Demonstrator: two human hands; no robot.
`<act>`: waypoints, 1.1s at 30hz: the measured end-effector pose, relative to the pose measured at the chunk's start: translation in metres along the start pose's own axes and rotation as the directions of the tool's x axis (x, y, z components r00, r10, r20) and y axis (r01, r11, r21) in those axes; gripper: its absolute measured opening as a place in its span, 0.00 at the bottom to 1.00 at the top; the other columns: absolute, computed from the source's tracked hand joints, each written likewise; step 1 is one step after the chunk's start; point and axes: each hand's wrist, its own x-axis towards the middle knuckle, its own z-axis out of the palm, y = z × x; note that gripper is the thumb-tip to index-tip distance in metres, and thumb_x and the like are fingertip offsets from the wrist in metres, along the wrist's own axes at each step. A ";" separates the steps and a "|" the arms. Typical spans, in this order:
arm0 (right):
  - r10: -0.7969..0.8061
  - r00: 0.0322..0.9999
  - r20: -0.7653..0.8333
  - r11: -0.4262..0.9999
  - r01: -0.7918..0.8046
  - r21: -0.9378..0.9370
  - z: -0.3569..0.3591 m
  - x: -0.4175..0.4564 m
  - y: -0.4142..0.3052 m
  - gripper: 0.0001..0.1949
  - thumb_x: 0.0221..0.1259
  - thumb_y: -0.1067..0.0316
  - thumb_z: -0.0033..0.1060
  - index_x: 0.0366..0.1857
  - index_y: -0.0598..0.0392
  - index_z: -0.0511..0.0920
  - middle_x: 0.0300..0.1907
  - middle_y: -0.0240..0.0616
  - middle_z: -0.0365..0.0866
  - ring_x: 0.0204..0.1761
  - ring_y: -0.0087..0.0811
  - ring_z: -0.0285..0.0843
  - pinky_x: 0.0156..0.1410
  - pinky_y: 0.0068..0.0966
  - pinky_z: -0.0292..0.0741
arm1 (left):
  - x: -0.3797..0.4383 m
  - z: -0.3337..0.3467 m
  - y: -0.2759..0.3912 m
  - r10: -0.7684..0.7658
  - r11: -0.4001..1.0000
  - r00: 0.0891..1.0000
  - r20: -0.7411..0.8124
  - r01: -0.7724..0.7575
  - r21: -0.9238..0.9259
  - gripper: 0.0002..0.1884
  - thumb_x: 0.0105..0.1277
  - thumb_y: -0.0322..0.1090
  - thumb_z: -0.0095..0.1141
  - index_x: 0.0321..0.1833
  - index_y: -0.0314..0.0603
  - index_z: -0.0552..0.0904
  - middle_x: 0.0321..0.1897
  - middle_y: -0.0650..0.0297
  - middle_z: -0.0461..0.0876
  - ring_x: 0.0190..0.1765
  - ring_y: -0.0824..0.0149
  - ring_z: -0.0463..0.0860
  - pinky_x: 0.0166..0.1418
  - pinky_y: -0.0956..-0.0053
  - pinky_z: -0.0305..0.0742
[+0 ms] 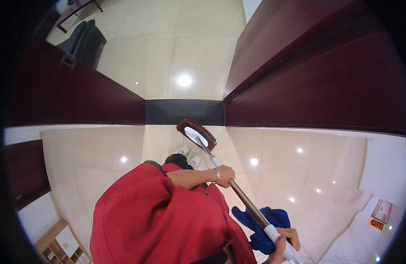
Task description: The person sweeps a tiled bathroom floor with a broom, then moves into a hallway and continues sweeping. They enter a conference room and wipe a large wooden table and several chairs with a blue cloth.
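Note:
A flat mop with a metal pole (pixel 250 204) slants across my front from upper left to lower right. Around its middle, just below a white sleeve, my left hand (pixel 226 175) is wrapped; a bracelet circles that wrist. My right hand (pixel 283 246) grips the white upper end of the handle, at the bottom right. A blue cloth (pixel 272 219) hangs behind the pole beside my right hand; what holds it is hidden. The oval mop head (pixel 197 134), fringed in brown with a white centre plate, rests on the tiles near a dark threshold strip (pixel 185 112).
Dark red-brown door frames or panels (pixel 308 89) flank the doorway. My white shoes (pixel 182 150) stand beside the mop head. Beyond lie glossy beige tiles (pixel 203 56) and a dark upholstered seat (pixel 86 43). A wooden shelf unit (pixel 62 242) is at lower left, a white counter (pixel 349 237) at lower right.

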 end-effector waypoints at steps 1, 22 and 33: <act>-0.008 1.000 -0.012 0.999 0.009 0.040 -0.004 0.000 0.006 0.12 0.81 0.55 0.55 0.48 0.49 0.84 0.38 0.34 0.83 0.40 0.21 0.77 0.49 0.18 0.73 | 0.003 -0.004 0.005 0.018 1.000 1.000 -0.014 -0.018 0.021 0.07 0.44 0.38 0.65 0.19 0.44 0.81 0.21 0.51 0.83 0.32 0.42 0.86 0.36 0.48 0.80; -0.624 0.757 0.192 0.781 0.604 0.158 0.135 0.130 0.002 0.09 0.63 0.66 0.63 0.36 0.63 0.80 0.34 0.52 0.84 0.37 0.46 0.86 0.46 0.35 0.80 | -0.041 -0.038 -0.160 -0.175 0.949 0.331 -0.927 0.309 -0.068 0.11 0.52 0.30 0.66 0.24 0.45 0.73 0.28 0.58 0.78 0.38 0.50 0.78 0.46 0.57 0.72; -0.613 0.731 0.299 0.788 0.592 0.170 0.088 0.191 0.006 0.11 0.56 0.63 0.63 0.30 0.63 0.81 0.29 0.51 0.83 0.33 0.41 0.85 0.43 0.33 0.79 | 0.006 0.017 -0.108 -0.258 0.948 0.213 -0.942 0.242 -0.205 0.09 0.54 0.34 0.62 0.24 0.44 0.74 0.26 0.56 0.78 0.39 0.49 0.77 0.47 0.57 0.72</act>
